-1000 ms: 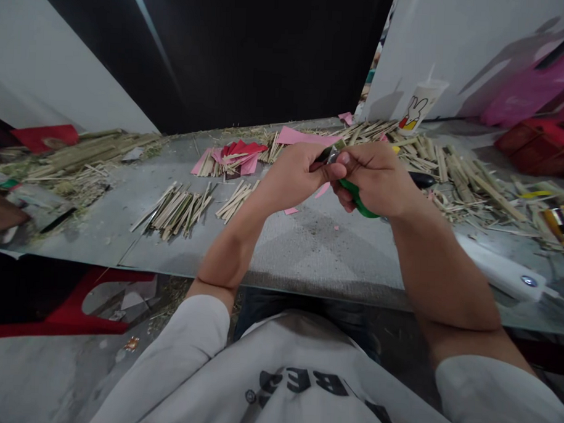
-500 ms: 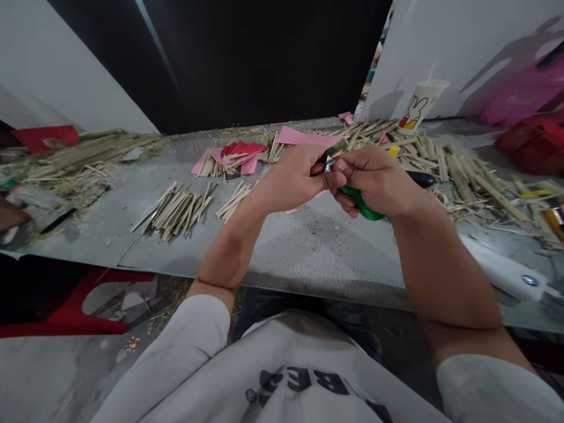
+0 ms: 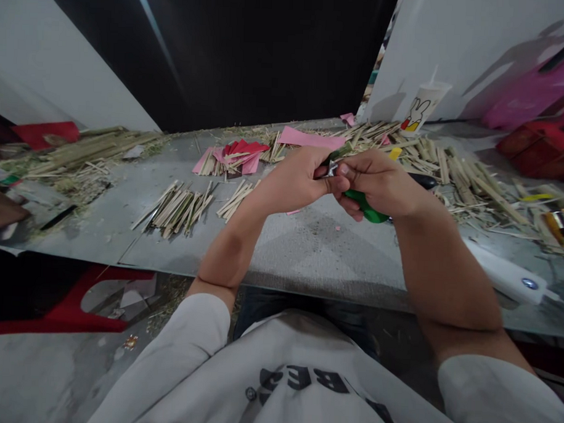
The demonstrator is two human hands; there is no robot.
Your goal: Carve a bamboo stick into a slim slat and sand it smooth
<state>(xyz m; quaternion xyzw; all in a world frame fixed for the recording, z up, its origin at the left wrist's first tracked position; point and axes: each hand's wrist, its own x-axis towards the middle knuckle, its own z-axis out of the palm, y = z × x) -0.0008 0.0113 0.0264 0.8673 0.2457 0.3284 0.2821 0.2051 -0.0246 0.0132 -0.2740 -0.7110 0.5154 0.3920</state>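
My left hand (image 3: pixel 300 180) is closed over the table, its fingers pinched around a greenish bamboo strip (image 3: pixel 340 152) whose end pokes out beyond them. Close against it, my right hand (image 3: pixel 380 181) is wrapped around a green-handled tool (image 3: pixel 373 213). The tool's shiny metal part (image 3: pixel 332 168) shows between the two hands, touching or very near the strip. My fingers cover most of the tool, so its exact kind cannot be told. Nearest to my left forearm lie a small bundle of thin bamboo sticks (image 3: pixel 236 200) and a larger pile of sticks (image 3: pixel 179 211).
Pink and red paper (image 3: pixel 244 153) and a pink sheet (image 3: pixel 310 138) lie behind my hands. Bamboo scraps (image 3: pixel 468 175) spread rightward near a paper cup (image 3: pixel 423 108). A white power strip (image 3: pixel 506 269) lies front right. Another person's hand (image 3: pixel 4 211) shows far left.
Both hands stay together, shifted very slightly to the right. The metal part has turned a little between my fingers. The view has also moved slightly.
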